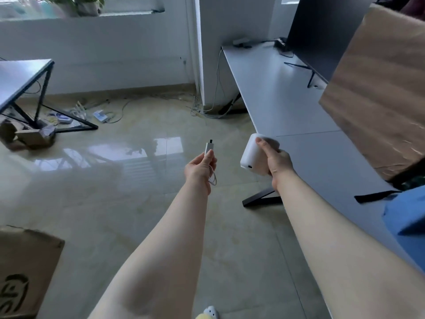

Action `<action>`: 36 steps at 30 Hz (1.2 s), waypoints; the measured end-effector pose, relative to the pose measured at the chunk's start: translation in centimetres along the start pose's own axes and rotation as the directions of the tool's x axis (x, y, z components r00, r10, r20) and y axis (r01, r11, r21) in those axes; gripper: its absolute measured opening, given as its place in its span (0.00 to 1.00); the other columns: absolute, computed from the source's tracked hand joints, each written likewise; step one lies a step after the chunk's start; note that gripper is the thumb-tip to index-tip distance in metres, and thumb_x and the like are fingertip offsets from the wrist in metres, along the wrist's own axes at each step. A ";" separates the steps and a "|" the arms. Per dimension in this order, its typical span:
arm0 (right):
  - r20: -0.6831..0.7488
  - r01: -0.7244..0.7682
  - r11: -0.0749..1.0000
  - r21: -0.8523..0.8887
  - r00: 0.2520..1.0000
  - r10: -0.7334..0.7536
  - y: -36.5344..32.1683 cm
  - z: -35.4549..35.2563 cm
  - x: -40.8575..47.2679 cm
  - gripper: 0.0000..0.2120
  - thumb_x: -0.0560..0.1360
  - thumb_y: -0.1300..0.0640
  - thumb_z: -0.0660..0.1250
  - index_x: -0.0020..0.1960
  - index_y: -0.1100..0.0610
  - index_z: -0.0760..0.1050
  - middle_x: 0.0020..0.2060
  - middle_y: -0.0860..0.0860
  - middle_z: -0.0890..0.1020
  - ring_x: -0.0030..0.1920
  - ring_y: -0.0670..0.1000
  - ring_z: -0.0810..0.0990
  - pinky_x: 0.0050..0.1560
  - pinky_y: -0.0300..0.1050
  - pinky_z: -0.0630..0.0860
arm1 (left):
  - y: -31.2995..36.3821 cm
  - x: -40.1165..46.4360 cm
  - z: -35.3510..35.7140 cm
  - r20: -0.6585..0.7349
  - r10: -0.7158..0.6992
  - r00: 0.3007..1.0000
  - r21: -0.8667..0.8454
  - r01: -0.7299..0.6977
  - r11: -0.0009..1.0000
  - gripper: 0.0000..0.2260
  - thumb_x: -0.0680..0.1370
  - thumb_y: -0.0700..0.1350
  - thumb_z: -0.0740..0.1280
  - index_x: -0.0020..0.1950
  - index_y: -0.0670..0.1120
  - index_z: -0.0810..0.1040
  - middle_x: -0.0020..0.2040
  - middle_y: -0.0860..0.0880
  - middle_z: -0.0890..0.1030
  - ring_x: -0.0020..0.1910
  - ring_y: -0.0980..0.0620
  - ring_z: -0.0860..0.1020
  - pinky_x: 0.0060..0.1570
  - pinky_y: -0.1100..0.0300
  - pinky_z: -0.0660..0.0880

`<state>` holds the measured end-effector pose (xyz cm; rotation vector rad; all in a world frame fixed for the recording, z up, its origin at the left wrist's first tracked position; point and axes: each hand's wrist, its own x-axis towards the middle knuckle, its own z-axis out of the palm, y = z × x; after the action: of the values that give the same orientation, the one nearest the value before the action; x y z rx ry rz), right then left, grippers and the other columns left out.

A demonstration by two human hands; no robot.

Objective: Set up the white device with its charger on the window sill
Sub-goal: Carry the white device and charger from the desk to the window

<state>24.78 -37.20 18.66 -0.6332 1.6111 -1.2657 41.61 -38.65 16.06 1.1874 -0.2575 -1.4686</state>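
Observation:
My right hand (pixel 277 161) grips the white device (pixel 253 155), a rounded white block with a small dark port facing me, held in the air beside the desk edge. My left hand (pixel 199 170) pinches the charger plug (pixel 208 147), a slim silver connector with a dark tip pointing away from me; its white cable loops out below my palm. The plug and the device are about a hand's width apart. The window sill (pixel 76 19) runs along the far wall at the top left, with a potted plant (pixel 80 4) on it.
A long grey desk (pixel 287 107) with a dark monitor (pixel 322 35) stretches along the right. A large cardboard sheet (pixel 379 88) leans at the far right. Another desk (pixel 20 79) stands at left above cables and boxes. A cardboard box (pixel 25 270) sits at bottom left on glossy tiles.

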 end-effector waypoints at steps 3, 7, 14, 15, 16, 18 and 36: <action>0.005 0.006 1.000 0.008 1.000 -0.006 -0.8 2.6 1.7 0.22 0.68 0.43 0.73 0.54 0.56 0.73 0.52 0.53 0.78 0.52 0.55 0.76 0.55 0.51 0.76 | 2.0 2.5 0.3 0.006 0.006 1.000 0.019 -0.006 1.000 0.17 0.73 0.39 0.72 0.60 0.34 0.77 0.38 0.45 0.80 0.36 0.52 0.79 0.41 0.66 0.78; 0.036 0.002 1.000 -0.007 0.999 -0.002 -1.4 5.7 4.1 0.22 0.68 0.43 0.72 0.56 0.55 0.73 0.53 0.53 0.78 0.54 0.55 0.76 0.51 0.49 0.75 | 4.1 5.7 1.2 0.007 0.026 1.000 0.022 -0.026 0.999 0.15 0.73 0.38 0.72 0.57 0.34 0.78 0.36 0.45 0.79 0.35 0.52 0.78 0.41 0.65 0.77; 0.062 -0.030 1.000 -0.007 0.998 0.030 -2.0 10.8 9.3 0.29 0.67 0.42 0.73 0.62 0.57 0.73 0.54 0.53 0.78 0.53 0.54 0.77 0.53 0.51 0.77 | 6.2 11.4 2.1 -0.033 0.044 0.998 0.026 -0.043 0.999 0.15 0.73 0.38 0.72 0.57 0.34 0.78 0.35 0.45 0.78 0.33 0.52 0.77 0.41 0.65 0.77; 0.071 -0.030 1.000 -0.006 0.997 0.030 -2.1 11.5 10.1 0.27 0.67 0.42 0.73 0.61 0.55 0.74 0.54 0.53 0.78 0.53 0.54 0.77 0.56 0.52 0.77 | 6.4 12.3 2.2 -0.042 0.049 0.998 0.025 -0.048 0.999 0.15 0.73 0.38 0.72 0.57 0.33 0.77 0.35 0.45 0.78 0.33 0.52 0.77 0.42 0.64 0.77; 0.080 -0.027 1.000 -0.003 0.996 0.027 -2.3 12.1 11.0 0.25 0.67 0.42 0.73 0.59 0.54 0.74 0.54 0.53 0.78 0.54 0.54 0.77 0.57 0.53 0.76 | 6.8 13.1 2.4 -0.051 0.052 0.997 0.022 -0.051 0.998 0.15 0.73 0.38 0.72 0.57 0.33 0.77 0.35 0.45 0.78 0.33 0.52 0.77 0.43 0.64 0.77; 0.091 -0.038 0.999 0.005 0.995 0.037 -2.8 13.4 12.9 0.23 0.67 0.43 0.73 0.56 0.53 0.74 0.54 0.53 0.78 0.54 0.54 0.77 0.57 0.53 0.76 | 7.5 14.9 3.1 -0.067 0.055 0.996 0.018 -0.054 0.998 0.15 0.73 0.38 0.71 0.57 0.33 0.77 0.35 0.45 0.78 0.34 0.52 0.77 0.44 0.63 0.77; 0.173 -0.100 0.993 -0.067 0.979 0.110 -9.2 23.0 29.3 0.23 0.69 0.44 0.72 0.54 0.56 0.67 0.54 0.54 0.74 0.54 0.55 0.74 0.61 0.54 0.75 | 13.2 31.4 9.8 -0.125 0.075 0.989 0.040 -0.071 0.997 0.14 0.73 0.38 0.71 0.56 0.33 0.77 0.27 0.47 0.80 0.32 0.51 0.77 0.51 0.57 0.78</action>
<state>32.10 -74.79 16.51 -0.6684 1.5177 -1.0594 48.10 -73.48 14.14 1.2818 -0.2386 -1.3243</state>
